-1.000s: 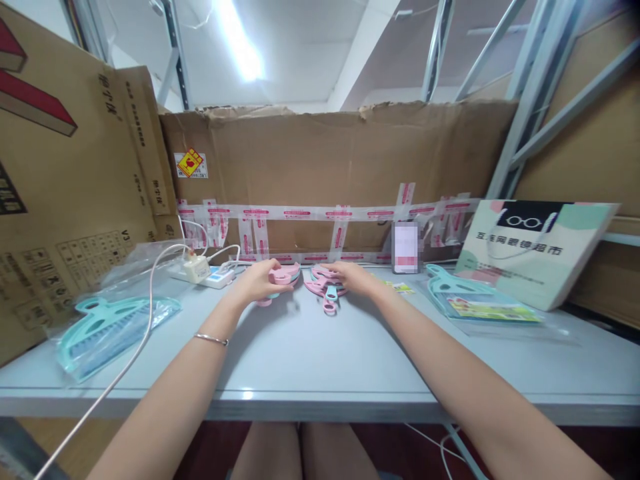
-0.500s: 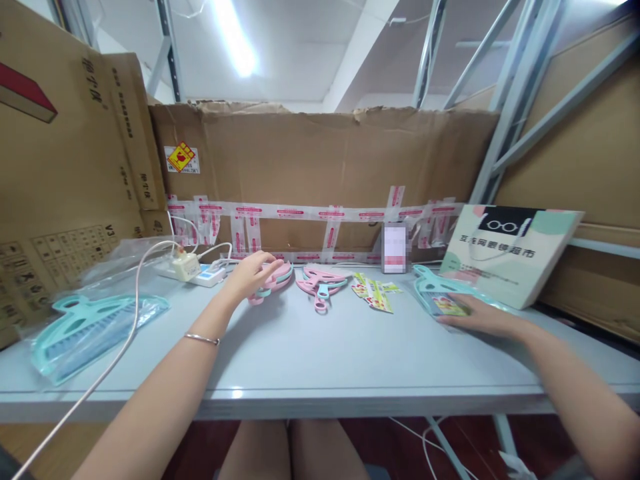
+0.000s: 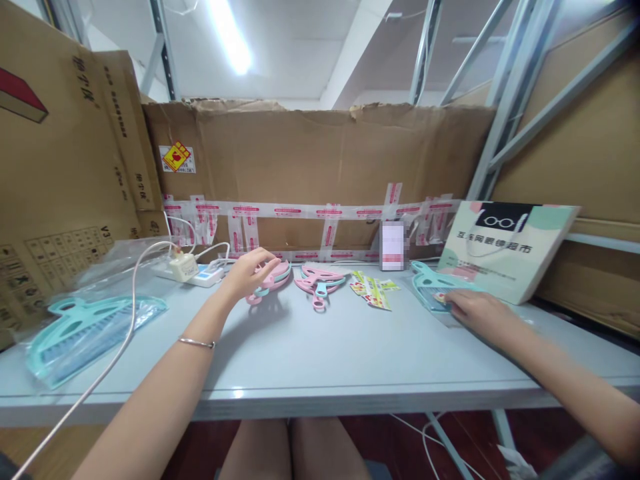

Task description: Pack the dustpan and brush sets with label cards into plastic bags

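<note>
Fingers (image 3: pixel 259 256) of the left hand (image 3: pixel 243 274) are spread and loose by the left pile (image 3: pixel 280 269) of pink and blue plastic; I cannot tell if they touch it. Fingers of the right hand (image 3: pixel 480 315) are bent over the blue dustpan (image 3: pixel 441 279) in its clear bag; the bag lies on the right side of the desk (image 3: pixel 310 353), in front of the white paper bag (image 3: pixel 505 257); a bit of bright label (image 3: pixel 440 297) peeps out by the fingertips; that hand is blurry, so I cannot tell if it grips. The right hand has left the right pile (image 3: pixel 321 289) and gone over to this dustpan; the left hand has let its pile loose; so the work is now at the blue dustpan; the bright cards (image 3: pixel 373 291) lie in between.
</note>
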`<action>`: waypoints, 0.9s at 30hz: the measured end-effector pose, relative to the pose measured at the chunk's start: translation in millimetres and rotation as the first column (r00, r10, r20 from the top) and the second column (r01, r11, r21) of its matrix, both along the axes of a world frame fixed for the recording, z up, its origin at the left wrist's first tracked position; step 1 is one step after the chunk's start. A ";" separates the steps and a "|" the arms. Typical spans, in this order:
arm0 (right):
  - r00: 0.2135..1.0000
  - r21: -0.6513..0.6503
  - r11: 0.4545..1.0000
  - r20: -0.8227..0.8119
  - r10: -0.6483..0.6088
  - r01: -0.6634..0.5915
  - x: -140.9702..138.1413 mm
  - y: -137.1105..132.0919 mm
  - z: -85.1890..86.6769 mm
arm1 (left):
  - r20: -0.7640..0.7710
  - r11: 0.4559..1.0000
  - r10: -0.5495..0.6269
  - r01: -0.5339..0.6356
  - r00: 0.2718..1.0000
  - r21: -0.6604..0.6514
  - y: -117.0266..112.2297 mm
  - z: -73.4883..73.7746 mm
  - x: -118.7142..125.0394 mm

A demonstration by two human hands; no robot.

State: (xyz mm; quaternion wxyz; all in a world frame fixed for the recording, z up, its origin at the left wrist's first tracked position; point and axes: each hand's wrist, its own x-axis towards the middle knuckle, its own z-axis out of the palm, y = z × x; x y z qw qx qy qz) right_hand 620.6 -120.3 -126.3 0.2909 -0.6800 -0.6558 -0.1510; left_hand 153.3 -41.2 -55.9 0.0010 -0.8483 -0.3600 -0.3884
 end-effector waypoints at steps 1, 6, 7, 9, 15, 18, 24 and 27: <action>0.999 -0.037 0.999 0.014 0.038 -0.038 0.9 -0.8 0.2 | 0.004 1.000 -0.002 0.002 1.000 0.009 -1.1 0.8 0.5; 0.959 0.163 0.975 -0.265 -0.102 0.149 -2.0 -8.9 13.6 | 0.009 0.999 -0.023 0.022 1.000 0.050 -6.2 2.8 4.8; 0.919 0.196 0.954 -0.368 -0.143 0.228 -2.9 -10.0 18.4 | 0.014 0.998 -0.027 0.026 1.000 0.052 -7.0 2.7 6.2; 0.811 0.239 0.896 -0.552 -0.193 0.376 -4.2 -10.0 28.5 | 0.039 0.998 -0.041 0.039 0.998 0.051 -8.7 2.2 9.9; 0.799 0.569 0.685 -0.601 -0.032 0.456 -29.4 10.6 56.6 | 0.227 0.992 -0.088 0.106 0.970 -0.064 -19.1 1.2 30.9; 0.922 0.795 0.589 -0.325 0.209 0.147 -73.9 25.4 71.7 | 0.467 0.888 -0.080 0.276 0.881 -0.368 -26.9 2.3 45.0; 0.719 0.739 0.325 0.298 0.628 -0.590 -203.5 41.0 77.1 | 0.817 0.241 0.095 0.783 0.569 -0.574 -34.4 2.1 61.0; 0.578 0.616 0.228 0.458 0.675 -0.754 -244.2 47.6 62.3 | 0.865 0.333 0.244 0.800 0.438 -0.499 -30.6 -0.4 58.9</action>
